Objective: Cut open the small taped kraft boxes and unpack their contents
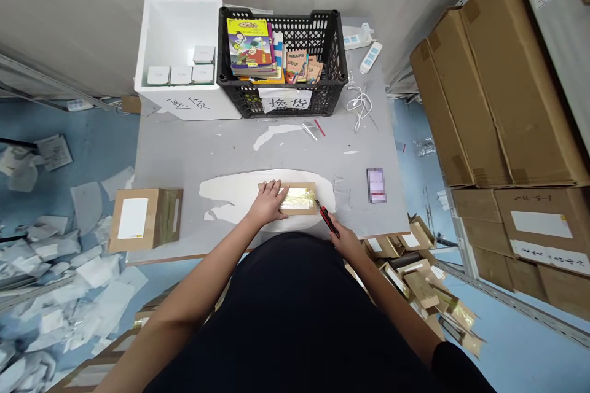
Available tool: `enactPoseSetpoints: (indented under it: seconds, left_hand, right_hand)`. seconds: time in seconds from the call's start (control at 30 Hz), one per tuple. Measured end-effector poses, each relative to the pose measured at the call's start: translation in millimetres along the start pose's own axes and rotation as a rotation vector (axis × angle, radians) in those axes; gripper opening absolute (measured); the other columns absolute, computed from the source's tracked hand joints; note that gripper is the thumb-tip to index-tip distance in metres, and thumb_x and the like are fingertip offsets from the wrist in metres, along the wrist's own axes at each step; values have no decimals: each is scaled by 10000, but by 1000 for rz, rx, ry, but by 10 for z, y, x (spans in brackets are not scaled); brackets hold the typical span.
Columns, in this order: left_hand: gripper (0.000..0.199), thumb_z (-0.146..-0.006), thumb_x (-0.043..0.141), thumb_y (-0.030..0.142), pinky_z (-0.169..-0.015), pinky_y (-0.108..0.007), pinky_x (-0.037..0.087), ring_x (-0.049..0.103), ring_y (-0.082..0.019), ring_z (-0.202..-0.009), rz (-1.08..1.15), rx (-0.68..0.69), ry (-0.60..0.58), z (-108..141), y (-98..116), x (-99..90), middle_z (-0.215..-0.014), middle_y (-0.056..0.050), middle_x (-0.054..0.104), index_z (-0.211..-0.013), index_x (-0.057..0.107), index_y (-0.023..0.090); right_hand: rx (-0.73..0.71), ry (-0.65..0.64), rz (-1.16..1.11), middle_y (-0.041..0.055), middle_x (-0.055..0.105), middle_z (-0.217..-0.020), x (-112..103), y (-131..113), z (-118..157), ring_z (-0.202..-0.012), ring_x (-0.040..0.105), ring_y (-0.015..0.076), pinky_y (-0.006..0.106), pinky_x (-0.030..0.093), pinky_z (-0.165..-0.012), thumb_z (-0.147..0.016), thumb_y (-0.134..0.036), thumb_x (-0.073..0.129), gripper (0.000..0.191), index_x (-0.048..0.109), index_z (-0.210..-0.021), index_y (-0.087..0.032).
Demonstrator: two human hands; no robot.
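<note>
A small cardboard box [302, 204] with shiny clear tape on top lies on a white sheet [230, 187] near the table's front edge. My left hand [268, 202] grips the left end of this box, fingers over the top and thumb along the near side. In my right hand [343, 239] is a red and black utility knife [329, 221]. Its tip meets the taped right end of the box. Whether the blade is in the tape I cannot tell.
At the table's left corner stands a cardboard box [133, 219]; at right lies a phone [377, 185]. Behind are a white foam bin [179, 101] and a black crate [288, 104] of books [252, 46]. A power strip [371, 57] and cable [359, 101] lie back right.
</note>
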State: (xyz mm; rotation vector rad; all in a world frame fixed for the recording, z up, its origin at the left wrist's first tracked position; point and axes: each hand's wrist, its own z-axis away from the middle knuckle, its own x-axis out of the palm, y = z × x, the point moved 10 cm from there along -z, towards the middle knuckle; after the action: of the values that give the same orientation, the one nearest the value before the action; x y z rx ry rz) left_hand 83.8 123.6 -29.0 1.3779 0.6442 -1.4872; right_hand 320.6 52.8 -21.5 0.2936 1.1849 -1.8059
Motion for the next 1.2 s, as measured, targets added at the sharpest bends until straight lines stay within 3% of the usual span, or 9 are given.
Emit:
enactPoseSetpoints:
  seconds: [0.2, 0.4, 0.73, 0.8, 0.9, 0.97, 1.03, 1.1, 1.2]
  left_hand:
    - [1015, -610, 792, 517, -1140, -561, 143, 250, -408, -1399, 18, -15, -3, 4, -17, -6, -1503, -243, 318, -1453, 362, 150]
    - [1020, -605, 798, 509, -1144, -559, 136, 256, -407, -1397, 30, -7, 11, 6, -7, -17, -1503, -244, 316, -1453, 362, 147]
    - [992, -626, 781, 512, -1141, -554, 143, 254, -395, -1404, 1, -10, -8, 15, 9, -41, -1503, -238, 326, -1451, 361, 156]
    - [986, -632, 778, 510, -1142, -550, 144, 250, -391, -1407, 5, -8, -5, 13, 12, -61, -1503, -239, 325, -1451, 358, 155]
    - [978, -638, 775, 516, -1136, -556, 153, 253, -391, -1404, 32, -12, 0, 14, 9, -87, -1503, -236, 326, -1449, 357, 163]
    - [979, -640, 775, 527, -1131, -559, 160, 258, -393, -1399, 40, -16, 11, 26, 14, -100, -1501, -236, 328, -1449, 355, 170]
    - [987, -641, 771, 551, -1128, -560, 161, 265, -397, -1393, 38, -23, 33, 50, 31, -109, -1493, -242, 335, -1449, 353, 166]
    - [985, -653, 751, 590, -1122, -563, 164, 273, -402, -1384, 33, -43, 56, 80, 50, -109, -1480, -248, 347, -1447, 355, 163]
    - [951, -689, 697, 640, -1100, -566, 194, 302, -409, -1356, 25, -96, 81, 125, 60, -107, -1456, -254, 369, -1440, 366, 159]
  right_hand:
    - [28, 3, -17, 54, 672, -1233, 64, 58, 79, -1039, 673, 258, 319, 511, -854, -869, -214, 520, 675, 311, -1507, -287]
    - [52, -14, -111, 42, 606, -1334, 161, 148, 141, -1189, 598, 249, 341, 486, -950, -869, -232, 520, 669, 314, -1503, -286]
    - [39, -3, -283, -4, 556, -1391, 109, 162, 298, -1283, 519, 214, 368, 436, -1042, -821, -193, 561, 664, 403, -1450, -335]
    - [54, 6, -349, -1, 598, -1342, 121, 193, 357, -1218, 576, 223, 368, 486, -987, -803, -224, 584, 632, 461, -1413, -335]
    - [198, 73, -538, 20, 719, -1074, 140, 327, 399, -798, 710, 207, 335, 590, -657, -811, -344, 581, 657, 412, -1445, -313]
    - [289, 171, -719, 10, 725, -884, 131, 391, 357, -545, 641, 160, 288, 542, -473, -813, -419, 578, 776, 269, -1511, -281]
    - [319, 250, -890, 8, 708, -827, 133, 376, 226, -504, 611, 140, 272, 533, -459, -786, -454, 615, 902, 159, -1536, -248]
    - [311, 268, -1033, 26, 701, -856, 178, 299, 20, -596, 653, 153, 290, 570, -542, -744, -466, 663, 925, 214, -1516, -222]
    - [250, 247, -1188, 50, 687, -957, 259, 116, -318, -813, 682, 189, 335, 596, -690, -703, -456, 709, 742, 466, -1361, -215]
